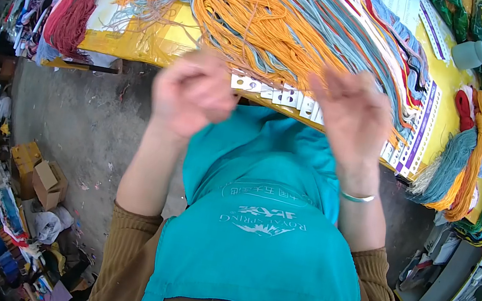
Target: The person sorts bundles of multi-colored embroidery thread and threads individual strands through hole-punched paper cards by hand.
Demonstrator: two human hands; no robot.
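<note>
Long orange threads (257,13) lie in a loose mass over the yellow table edge, with blue-grey threads (339,20) beside them. My left hand (196,89) is over the table's front edge, its fingers curled together and blurred; what they hold, if anything, is too small to make out. To the right, my right hand (353,109) is raised near the ends of the orange threads, its fingers bent and smeared by motion. Between the hands, white cards with punched holes (264,89) line the edge. Thin brownish strands run just above these cards.
Dark red thread bundles (79,15) hang at the table's left. Blue and orange skeins (456,161) lie at the right, below a pale green cylinder (470,55). Cardboard boxes (49,182) and plastic bags stand on the floor at the left.
</note>
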